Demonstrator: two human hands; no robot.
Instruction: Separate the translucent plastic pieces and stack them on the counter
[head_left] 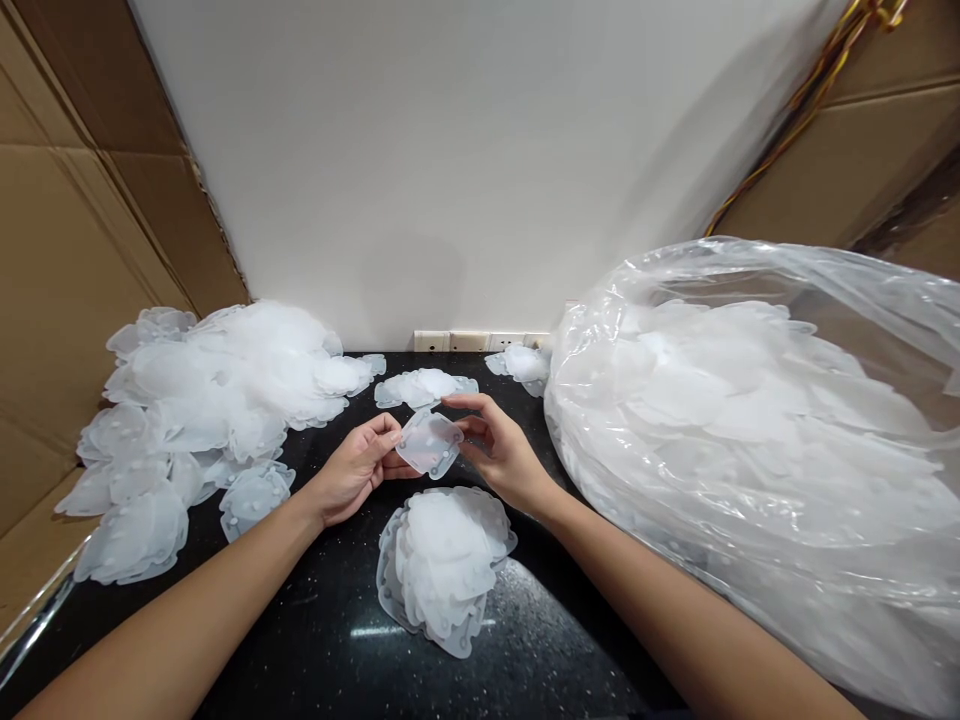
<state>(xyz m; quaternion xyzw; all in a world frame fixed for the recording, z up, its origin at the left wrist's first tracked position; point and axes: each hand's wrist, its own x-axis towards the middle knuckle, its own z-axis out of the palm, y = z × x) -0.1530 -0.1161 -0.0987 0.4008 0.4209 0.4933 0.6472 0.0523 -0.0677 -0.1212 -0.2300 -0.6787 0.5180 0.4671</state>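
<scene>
My left hand (363, 468) pinches the left edge of a thin, translucent white plastic piece (430, 443) with rounded corners and small round marks near its rim. At its right edge, the thumb and fingers of my right hand (498, 450) close on the same piece, with the index finger stretched out above. The piece is held up over the black speckled countertop (315, 610). Nearer to me lies a loose stack of similar plastic pieces (446, 565). Just behind my hands is a smaller pile of pieces (424, 387).
A large heap of plastic pieces (232, 375) spreads over the left side. On the right, a big clear plastic bag (750, 520) bulges with more of them. Another small pile (519, 364) lies near the wall sockets (469, 342). Cardboard (67, 230) stands at the left.
</scene>
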